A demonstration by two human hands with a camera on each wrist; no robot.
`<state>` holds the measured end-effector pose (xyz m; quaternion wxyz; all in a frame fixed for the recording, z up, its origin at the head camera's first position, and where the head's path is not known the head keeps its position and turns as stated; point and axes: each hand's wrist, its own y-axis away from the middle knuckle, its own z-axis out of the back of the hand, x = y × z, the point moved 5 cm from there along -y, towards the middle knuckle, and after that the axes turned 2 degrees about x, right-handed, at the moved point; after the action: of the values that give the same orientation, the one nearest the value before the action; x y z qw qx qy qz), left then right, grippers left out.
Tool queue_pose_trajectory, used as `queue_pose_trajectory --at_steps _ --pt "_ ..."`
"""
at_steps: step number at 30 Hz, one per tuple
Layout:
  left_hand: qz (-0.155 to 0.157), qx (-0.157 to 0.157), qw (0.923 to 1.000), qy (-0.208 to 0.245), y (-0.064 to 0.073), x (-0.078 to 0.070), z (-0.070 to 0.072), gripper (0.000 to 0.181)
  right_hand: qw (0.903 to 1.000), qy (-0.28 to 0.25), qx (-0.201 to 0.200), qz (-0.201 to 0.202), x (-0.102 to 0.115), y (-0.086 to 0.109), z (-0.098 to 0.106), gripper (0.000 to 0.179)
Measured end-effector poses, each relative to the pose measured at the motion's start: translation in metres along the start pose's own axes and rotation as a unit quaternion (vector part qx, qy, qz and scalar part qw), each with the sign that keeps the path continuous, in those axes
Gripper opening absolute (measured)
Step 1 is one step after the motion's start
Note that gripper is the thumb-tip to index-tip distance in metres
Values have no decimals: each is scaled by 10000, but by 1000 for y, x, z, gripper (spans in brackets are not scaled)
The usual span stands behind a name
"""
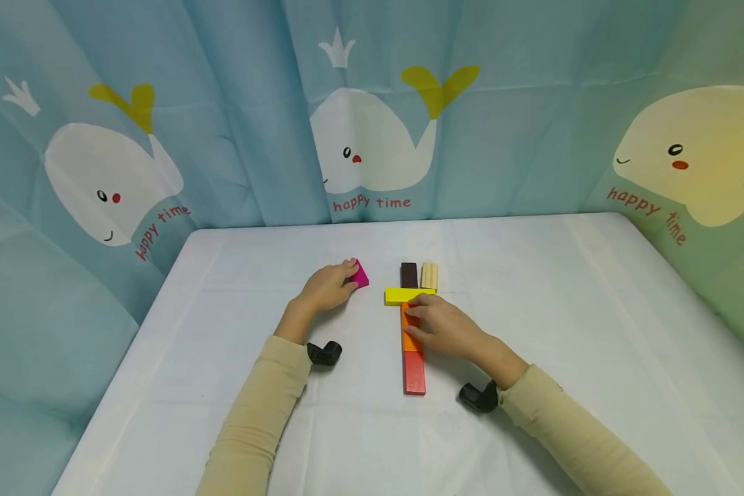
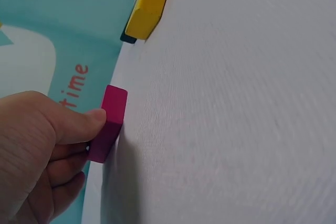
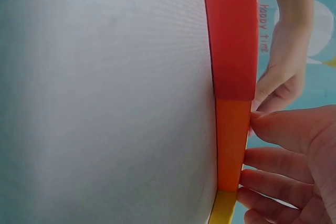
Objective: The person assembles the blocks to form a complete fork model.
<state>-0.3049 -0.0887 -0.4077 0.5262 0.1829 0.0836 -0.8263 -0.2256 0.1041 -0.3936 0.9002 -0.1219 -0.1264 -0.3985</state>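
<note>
My left hand (image 1: 328, 286) pinches a magenta triangular block (image 1: 361, 274) between thumb and fingers, close over the table. In the left wrist view, the thumb lies along the near face of that block (image 2: 116, 109). My right hand (image 1: 449, 324) rests its fingertips on an orange block (image 1: 412, 342), its fingers only slightly bent. A red block (image 1: 414, 374) continues the line at the near end. Across the far end lies a yellow bar (image 1: 397, 297), partly covered by the right hand. Beyond the bar stand a dark brown block (image 1: 408, 275) and a pale ridged wooden block (image 1: 430, 275), side by side.
A white cloth covers the table (image 1: 192, 386). Behind it hangs a blue-green curtain (image 1: 248, 138) with printed whales, meeting the table's far edge. Black wrist cameras (image 1: 325, 353) sit under both sleeves, low over the cloth.
</note>
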Motion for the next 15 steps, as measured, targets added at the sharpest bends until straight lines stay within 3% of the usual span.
queue_pose_trajectory --at_steps 15 --pt "-117 94 9999 -45 -9 -7 -6 43 9999 55 -68 100 0 0 0 35"
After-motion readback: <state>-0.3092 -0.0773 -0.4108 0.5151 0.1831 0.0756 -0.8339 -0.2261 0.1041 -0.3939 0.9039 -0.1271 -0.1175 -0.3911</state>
